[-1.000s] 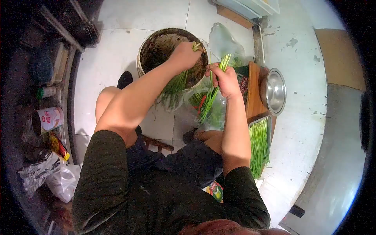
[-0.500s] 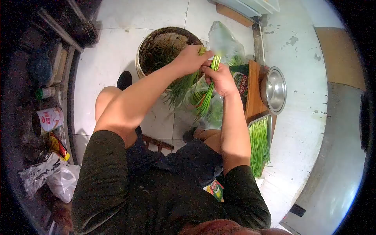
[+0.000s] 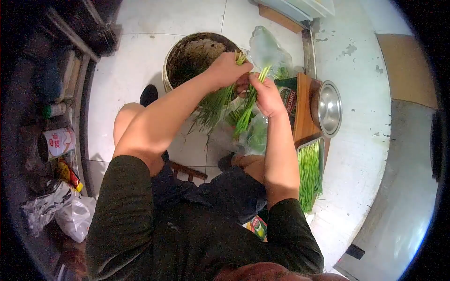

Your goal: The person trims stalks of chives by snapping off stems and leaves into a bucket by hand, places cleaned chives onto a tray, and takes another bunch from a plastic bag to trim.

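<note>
My left hand [image 3: 228,71] is closed around a bunch of chives [image 3: 216,104], its pale stem ends poking up above the fingers and the leaves drooping below. Close beside it, my right hand [image 3: 267,97] grips a smaller bunch of chives [image 3: 245,116], stems up and leaves slanting down to the left. The fingertips of both hands nearly meet, and some are hidden. Behind my left arm stands a round bucket [image 3: 166,77] with a dirty inside and dark scraps in it. Under and behind my hands are clear plastic bags [image 3: 269,44] with greens in them.
To the right, a metal tray [image 3: 322,152] holds chives lined up lengthwise. A steel bowl [image 3: 330,107] sits by a wooden board [image 3: 304,114] and a dark printed carton [image 3: 288,99]. A can [image 3: 61,144] and a white plastic bag [image 3: 77,218] are at the left.
My hands have parted slightly at the fingertips. The chives in my right hand have shifted and tilt more, and the leaves below my left hand hang more spread out.
</note>
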